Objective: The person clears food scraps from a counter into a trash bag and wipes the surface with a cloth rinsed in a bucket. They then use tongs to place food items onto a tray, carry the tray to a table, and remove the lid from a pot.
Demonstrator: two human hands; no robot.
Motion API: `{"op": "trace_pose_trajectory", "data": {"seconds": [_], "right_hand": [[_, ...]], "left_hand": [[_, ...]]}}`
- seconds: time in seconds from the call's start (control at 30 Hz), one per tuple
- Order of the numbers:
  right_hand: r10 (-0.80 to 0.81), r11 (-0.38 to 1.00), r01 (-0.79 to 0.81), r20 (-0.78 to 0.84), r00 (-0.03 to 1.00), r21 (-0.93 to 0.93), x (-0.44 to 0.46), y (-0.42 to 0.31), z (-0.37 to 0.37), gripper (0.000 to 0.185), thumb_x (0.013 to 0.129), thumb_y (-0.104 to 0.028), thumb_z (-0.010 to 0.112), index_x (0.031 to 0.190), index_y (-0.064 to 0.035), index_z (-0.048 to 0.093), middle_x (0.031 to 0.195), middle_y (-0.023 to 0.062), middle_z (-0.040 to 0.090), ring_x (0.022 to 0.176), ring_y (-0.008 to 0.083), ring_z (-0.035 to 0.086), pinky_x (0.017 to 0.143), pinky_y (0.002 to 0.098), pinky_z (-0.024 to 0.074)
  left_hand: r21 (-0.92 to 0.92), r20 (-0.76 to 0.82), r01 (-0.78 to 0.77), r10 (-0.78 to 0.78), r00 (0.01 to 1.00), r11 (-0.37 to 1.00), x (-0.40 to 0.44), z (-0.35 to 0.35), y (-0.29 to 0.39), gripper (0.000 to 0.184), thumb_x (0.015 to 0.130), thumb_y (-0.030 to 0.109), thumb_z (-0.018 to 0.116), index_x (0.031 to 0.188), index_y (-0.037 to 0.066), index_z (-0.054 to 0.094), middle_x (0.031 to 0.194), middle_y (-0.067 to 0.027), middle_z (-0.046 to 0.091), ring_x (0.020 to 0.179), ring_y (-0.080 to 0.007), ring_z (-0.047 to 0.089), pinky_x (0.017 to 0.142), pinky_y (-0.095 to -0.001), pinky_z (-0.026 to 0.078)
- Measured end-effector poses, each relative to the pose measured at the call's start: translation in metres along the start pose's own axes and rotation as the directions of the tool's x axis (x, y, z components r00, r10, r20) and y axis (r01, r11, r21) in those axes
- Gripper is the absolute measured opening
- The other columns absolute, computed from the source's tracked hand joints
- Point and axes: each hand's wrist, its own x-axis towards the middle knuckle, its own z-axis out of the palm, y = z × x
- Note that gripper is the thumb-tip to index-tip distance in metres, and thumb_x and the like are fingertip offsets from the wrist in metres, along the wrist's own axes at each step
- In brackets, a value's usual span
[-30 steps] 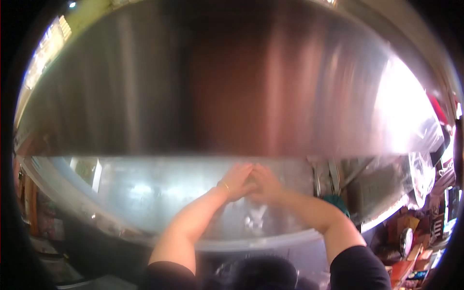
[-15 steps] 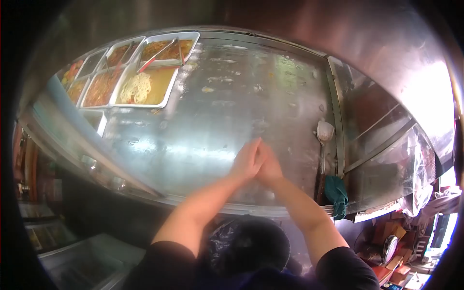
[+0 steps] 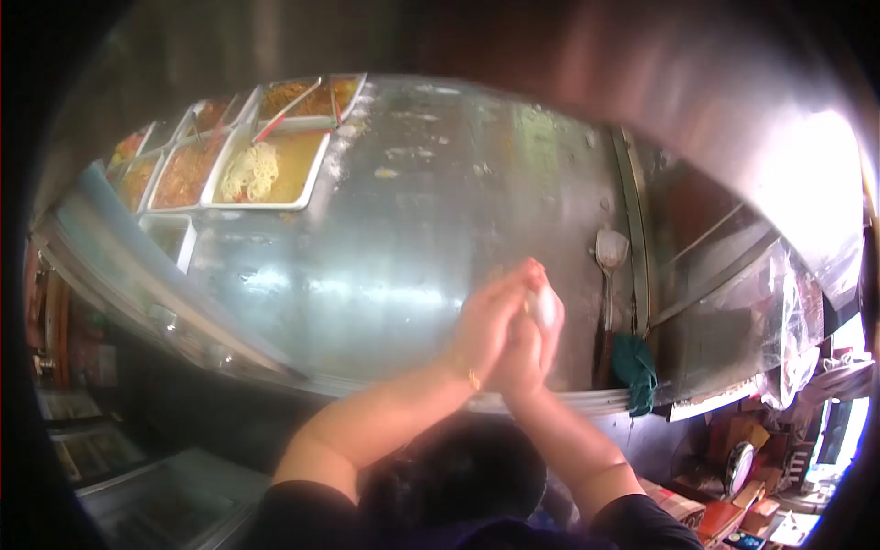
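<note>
My left hand (image 3: 486, 321) and my right hand (image 3: 536, 353) are pressed together above the near part of a metal worktop (image 3: 394, 247). A small, pale, rounded lump (image 3: 544, 308) shows between the closed fingers, near the right hand's side. It is blurred, and its kind is not clear; the palms hide the rest of it. The left wrist wears a thin gold-coloured band (image 3: 475, 378).
At the far left stand several white trays (image 3: 307, 194) of food, with red-handled tongs (image 3: 284, 112) across them. A long-handled scoop (image 3: 611, 249) lies along the right edge beside a green cloth (image 3: 634, 367). A dark round bin (image 3: 467, 477) sits below the front edge.
My clasped hands have shifted right and closer to the camera, and turned so the pale lump now shows between them. The camera's view has tilted slightly.
</note>
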Motion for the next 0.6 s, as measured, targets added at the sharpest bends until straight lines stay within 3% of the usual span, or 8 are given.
{"op": "trace_pose_trajectory", "data": {"seconds": [0.1,0.23,0.27,0.37,0.43,0.5,0.57,0.6], "right_hand": [[0.132,0.988,-0.111,0.218,0.967,-0.105,-0.053,-0.048,-0.039,0.059,0.086,-0.025,0.043,0.134,0.0092,0.034,0.145,0.0289,0.03,0.135,0.0405,0.031,0.111,0.046,0.0242],[0.187,0.925,-0.335,0.552,0.813,0.18,-0.101,-0.071,-0.062,0.072,0.091,-0.041,0.048,0.138,0.0091,0.027,0.147,0.0285,0.026,0.139,0.0371,0.023,0.113,0.0463,0.0167],[0.202,0.921,-0.347,0.546,0.813,0.176,-0.103,-0.054,-0.083,0.072,0.091,-0.041,0.048,0.138,0.0091,0.027,0.147,0.0285,0.026,0.139,0.0371,0.023,0.113,0.0463,0.0167],[0.435,0.862,-0.294,0.306,0.847,-0.412,-0.075,0.039,-0.151,0.079,0.083,-0.038,0.066,0.142,-0.0018,0.029,0.145,0.0255,0.032,0.137,0.0385,0.029,0.112,0.045,0.0228],[0.481,0.651,0.044,0.457,0.748,-0.757,-0.031,0.072,-0.174,0.085,0.074,-0.037,0.073,0.142,-0.0063,0.033,0.143,0.0265,0.033,0.136,0.0413,0.028,0.112,0.045,0.0258],[0.513,0.584,0.244,0.585,0.629,-0.774,0.0,0.075,-0.19,0.088,0.071,-0.041,0.074,0.142,-0.0067,0.034,0.145,0.0267,0.03,0.137,0.0422,0.026,0.113,0.0466,0.0241],[0.545,0.521,0.449,0.687,0.481,-0.726,0.019,0.08,-0.197,0.092,0.068,-0.045,0.075,0.142,-0.0071,0.035,0.146,0.027,0.027,0.137,0.0432,0.023,0.113,0.0482,0.0224],[0.525,0.493,0.591,0.76,0.383,-0.638,0.024,0.084,-0.2,0.096,0.066,-0.049,0.075,0.142,-0.0073,0.033,0.148,0.0274,0.024,0.138,0.0433,0.02,0.114,0.0494,0.0198]], "left_hand": [[0.18,0.184,-0.186,0.152,0.971,0.966,-0.082,0.024,0.03,0.038,0.095,0.005,0.042,0.131,-0.004,0.049,0.144,-0.018,0.041,0.133,-0.0239,0.039,0.11,-0.0357,0.03],[0.138,0.146,-0.022,0.002,0.989,0.99,-0.164,0.001,0.023,0.045,0.097,0.006,0.042,0.141,-0.004,0.037,0.149,-0.0165,0.034,0.139,-0.0233,0.029,0.113,-0.0362,0.02],[0.166,0.078,0.204,-0.219,0.973,0.965,-0.184,-0.006,0.023,0.047,0.097,0.007,0.044,0.141,-0.004,0.035,0.149,-0.0159,0.033,0.14,-0.0228,0.028,0.114,-0.0357,0.02],[0.291,0.249,0.329,-0.403,0.881,0.898,-0.171,-0.025,0.04,0.046,0.096,0.008,0.049,0.139,-0.006,0.037,0.145,-0.015,0.04,0.135,-0.0213,0.036,0.112,-0.0342,0.024],[0.113,0.318,0.435,-0.448,0.836,0.893,-0.138,-0.049,0.046,0.037,0.097,0.01,0.047,0.131,-0.005,0.047,0.135,-0.0128,0.051,0.125,-0.0218,0.048,0.108,-0.0362,0.034],[0.497,0.181,0.174,-0.298,0.937,0.85,-0.085,-0.061,0.056,0.034,0.095,0.016,0.053,0.123,-0.003,0.055,0.124,-0.0145,0.059,0.114,-0.0269,0.057,0.101,-0.0387,0.042],[0.957,0.178,-0.109,-0.246,0.953,0.27,-0.038,-0.104,0.032,0.065,0.084,0.037,0.067,0.134,0.001,0.046,0.133,-0.0209,0.05,0.125,-0.0338,0.048,0.105,-0.0474,0.036],[0.958,0.18,-0.113,-0.244,0.953,0.265,-0.035,-0.113,0.014,0.065,0.084,0.037,0.067,0.134,0.001,0.046,0.133,-0.0209,0.05,0.125,-0.0338,0.048,0.105,-0.0474,0.036]]}}
